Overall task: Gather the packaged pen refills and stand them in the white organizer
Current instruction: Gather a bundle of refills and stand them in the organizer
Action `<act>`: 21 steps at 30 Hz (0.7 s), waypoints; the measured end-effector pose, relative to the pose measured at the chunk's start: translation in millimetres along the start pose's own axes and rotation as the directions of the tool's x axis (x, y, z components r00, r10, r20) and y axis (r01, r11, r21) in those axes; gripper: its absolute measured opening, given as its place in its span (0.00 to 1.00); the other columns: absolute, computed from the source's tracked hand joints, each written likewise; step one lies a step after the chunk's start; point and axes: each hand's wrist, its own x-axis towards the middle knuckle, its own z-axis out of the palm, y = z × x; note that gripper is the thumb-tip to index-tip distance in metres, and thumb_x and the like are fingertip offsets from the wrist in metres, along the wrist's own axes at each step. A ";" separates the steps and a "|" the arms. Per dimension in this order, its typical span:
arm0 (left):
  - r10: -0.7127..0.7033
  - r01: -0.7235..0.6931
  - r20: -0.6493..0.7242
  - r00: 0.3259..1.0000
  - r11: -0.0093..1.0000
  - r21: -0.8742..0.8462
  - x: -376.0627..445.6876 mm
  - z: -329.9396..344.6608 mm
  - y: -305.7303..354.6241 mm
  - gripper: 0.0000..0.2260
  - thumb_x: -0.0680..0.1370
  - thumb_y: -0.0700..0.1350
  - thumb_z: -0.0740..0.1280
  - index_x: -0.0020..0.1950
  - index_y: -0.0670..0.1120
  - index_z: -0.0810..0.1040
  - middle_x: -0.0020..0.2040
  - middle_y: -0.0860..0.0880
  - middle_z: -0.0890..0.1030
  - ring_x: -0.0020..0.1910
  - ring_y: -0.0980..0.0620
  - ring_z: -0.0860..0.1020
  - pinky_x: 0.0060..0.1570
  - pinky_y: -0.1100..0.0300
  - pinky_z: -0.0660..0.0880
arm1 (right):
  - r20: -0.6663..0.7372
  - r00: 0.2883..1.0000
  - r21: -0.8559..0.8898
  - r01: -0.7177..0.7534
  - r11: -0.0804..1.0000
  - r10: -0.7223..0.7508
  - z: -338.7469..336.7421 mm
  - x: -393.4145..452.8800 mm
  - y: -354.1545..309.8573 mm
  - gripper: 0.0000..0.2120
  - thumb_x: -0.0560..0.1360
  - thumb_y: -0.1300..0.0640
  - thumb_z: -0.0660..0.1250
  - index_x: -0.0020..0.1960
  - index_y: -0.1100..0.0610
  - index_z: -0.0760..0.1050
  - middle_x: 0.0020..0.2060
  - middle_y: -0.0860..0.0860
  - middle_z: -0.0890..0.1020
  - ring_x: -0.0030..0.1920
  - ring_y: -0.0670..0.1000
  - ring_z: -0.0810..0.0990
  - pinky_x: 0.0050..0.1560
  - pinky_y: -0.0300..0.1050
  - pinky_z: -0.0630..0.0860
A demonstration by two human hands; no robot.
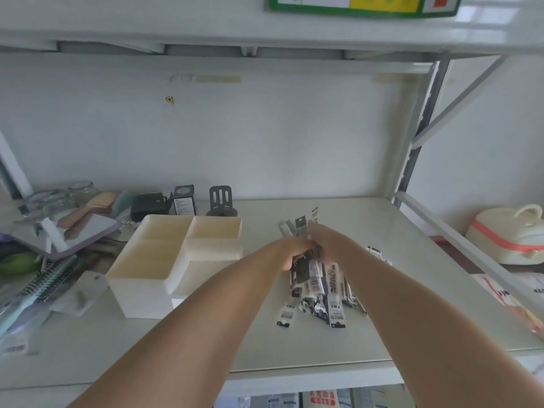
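A bundle of packaged pen refills (318, 282), narrow black-and-white packets, is held above the shelf right of centre. My left hand (290, 251) is shut around the bundle from the left and my right hand (319, 234) presses on it from the right; packet tops stick up beyond the fingers. One loose packet (377, 253) lies to the right on the shelf and another (286, 316) lies below the bundle. The white organizer (147, 285), with several open compartments that look empty, stands to the left of my hands.
Clutter fills the shelf's left end: a hairbrush (44, 285), a tablet-like slab (85, 231), glass jars (59, 201), black boxes (150, 204) and a dark stand (220, 201) at the back wall. A white and orange pot (509, 237) sits on the neighbouring shelf at right.
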 end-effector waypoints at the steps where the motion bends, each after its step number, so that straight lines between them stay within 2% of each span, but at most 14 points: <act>1: -0.010 0.010 -0.003 1.000 0.998 -0.062 1.2 -2.2 0.1 0.08 0.78 0.43 0.64 0.42 0.40 0.71 0.38 0.45 0.75 0.43 0.48 0.76 0.57 0.55 0.75 | 0.002 1.000 0.073 -0.007 0.997 0.007 2.7 1.0 -3.2 0.23 0.80 0.50 0.50 0.68 0.63 0.65 0.42 0.53 0.73 0.52 0.55 0.74 0.64 0.53 0.72; 3: 0.042 -0.042 -0.009 0.999 0.990 -0.135 3.9 -7.0 3.3 0.07 0.74 0.39 0.68 0.47 0.38 0.72 0.44 0.42 0.78 0.47 0.45 0.78 0.60 0.53 0.74 | 0.041 0.999 -0.034 0.027 0.999 -0.026 0.7 0.4 -9.9 0.25 0.79 0.45 0.46 0.59 0.63 0.71 0.47 0.57 0.77 0.50 0.54 0.78 0.59 0.48 0.76; 5: 0.103 -0.110 -0.048 0.994 0.980 -0.169 5.6 -13.5 9.4 0.13 0.72 0.37 0.70 0.54 0.36 0.73 0.51 0.40 0.79 0.52 0.43 0.79 0.60 0.51 0.75 | 0.091 0.991 -0.056 0.099 0.993 -0.094 -4.3 -7.3 -19.3 0.19 0.81 0.54 0.48 0.62 0.63 0.70 0.50 0.54 0.76 0.40 0.46 0.75 0.42 0.32 0.77; 6: 0.132 -0.143 -0.073 0.989 0.975 -0.172 4.3 -16.8 12.8 0.16 0.71 0.38 0.71 0.56 0.36 0.72 0.52 0.39 0.80 0.53 0.43 0.79 0.59 0.52 0.76 | 0.078 0.984 -0.090 0.167 0.982 -0.160 -7.1 -12.0 -24.4 0.18 0.81 0.60 0.49 0.67 0.64 0.67 0.50 0.52 0.73 0.37 0.42 0.71 0.35 0.30 0.75; 7: 0.162 -0.178 -0.104 0.981 0.970 -0.168 3.1 -20.8 16.0 0.17 0.71 0.38 0.71 0.57 0.36 0.72 0.51 0.40 0.79 0.51 0.44 0.79 0.55 0.54 0.77 | 0.071 0.979 -0.057 0.197 0.979 -0.192 -10.4 -17.8 -29.5 0.18 0.80 0.63 0.52 0.69 0.63 0.65 0.49 0.51 0.71 0.36 0.41 0.68 0.33 0.32 0.74; 9: 0.231 -0.255 -0.173 0.958 0.957 -0.135 -1.1 -28.8 22.5 0.13 0.71 0.37 0.70 0.53 0.38 0.71 0.42 0.44 0.76 0.43 0.48 0.77 0.43 0.58 0.75 | 0.052 0.977 -0.093 0.213 0.973 -0.209 -14.4 -16.3 -40.2 0.16 0.78 0.61 0.56 0.65 0.61 0.69 0.43 0.52 0.72 0.34 0.43 0.67 0.33 0.38 0.69; 11: 0.288 -0.329 -0.254 0.923 0.934 -0.136 -6.6 -38.9 29.2 0.10 0.70 0.36 0.70 0.48 0.40 0.72 0.38 0.46 0.75 0.43 0.47 0.76 0.45 0.57 0.76 | 0.044 0.976 -0.156 0.219 0.963 -0.215 -8.8 -22.2 -56.4 0.13 0.77 0.58 0.61 0.58 0.62 0.74 0.41 0.53 0.75 0.35 0.46 0.70 0.34 0.37 0.66; 12: 0.319 -0.370 -0.292 0.901 0.918 -0.139 -11.4 -44.8 33.1 0.08 0.70 0.36 0.70 0.45 0.41 0.73 0.37 0.46 0.76 0.44 0.45 0.77 0.48 0.55 0.76 | 0.043 0.975 -0.139 0.221 0.965 -0.217 -7.2 -24.2 -63.9 0.11 0.76 0.58 0.63 0.54 0.63 0.75 0.44 0.55 0.77 0.39 0.49 0.73 0.36 0.35 0.68; 14: 0.376 -0.452 -0.372 0.848 0.881 -0.141 -22.3 -59.8 43.5 0.07 0.70 0.38 0.70 0.46 0.40 0.76 0.40 0.44 0.80 0.46 0.43 0.79 0.49 0.55 0.78 | 0.064 0.961 -0.024 0.271 0.962 -0.269 -2.5 -30.7 -80.0 0.07 0.74 0.58 0.66 0.49 0.62 0.76 0.49 0.56 0.78 0.48 0.53 0.75 0.42 0.39 0.73; 15: 0.399 -0.494 -0.419 0.815 0.858 -0.143 -29.1 -68.9 49.5 0.12 0.69 0.39 0.71 0.51 0.39 0.77 0.44 0.41 0.81 0.47 0.43 0.80 0.46 0.55 0.79 | 0.062 0.948 0.021 0.312 0.950 -0.313 1.3 -33.0 -89.2 0.08 0.74 0.57 0.66 0.50 0.60 0.76 0.49 0.55 0.77 0.50 0.53 0.74 0.44 0.40 0.74; 17: 0.472 -0.581 -0.510 0.719 0.811 -0.067 -47.6 -90.6 63.4 0.19 0.69 0.41 0.71 0.58 0.38 0.75 0.48 0.40 0.81 0.46 0.44 0.80 0.38 0.59 0.76 | 0.057 0.910 0.085 0.404 0.911 -0.410 14.8 -35.8 -105.9 0.09 0.74 0.55 0.64 0.53 0.57 0.75 0.46 0.52 0.75 0.47 0.52 0.73 0.46 0.42 0.75; 19: 0.569 -0.634 -0.568 0.594 0.766 0.104 -69.0 -115.2 73.7 0.20 0.70 0.41 0.70 0.60 0.38 0.72 0.48 0.44 0.78 0.45 0.47 0.77 0.35 0.64 0.71 | 0.051 0.867 0.147 0.485 0.862 -0.496 42.0 -40.1 -121.2 0.09 0.76 0.54 0.58 0.53 0.54 0.73 0.45 0.51 0.75 0.44 0.52 0.73 0.43 0.42 0.75; 20: 0.602 -0.638 -0.586 0.542 0.749 0.179 -78.7 -128.1 76.4 0.20 0.70 0.42 0.70 0.60 0.39 0.70 0.48 0.46 0.76 0.45 0.48 0.75 0.34 0.64 0.70 | 0.017 0.846 0.105 0.529 0.842 -0.533 58.0 -40.8 -127.1 0.10 0.76 0.53 0.56 0.55 0.53 0.72 0.49 0.54 0.75 0.45 0.54 0.74 0.42 0.43 0.75; 21: 0.618 -0.631 -0.604 0.503 0.740 0.231 -86.9 -141.3 76.5 0.20 0.71 0.42 0.70 0.59 0.39 0.69 0.48 0.47 0.75 0.45 0.49 0.74 0.35 0.64 0.70 | -0.036 0.825 -0.007 0.564 0.826 -0.564 74.7 -43.3 -131.0 0.13 0.77 0.52 0.54 0.58 0.54 0.70 0.54 0.55 0.73 0.48 0.55 0.74 0.43 0.45 0.74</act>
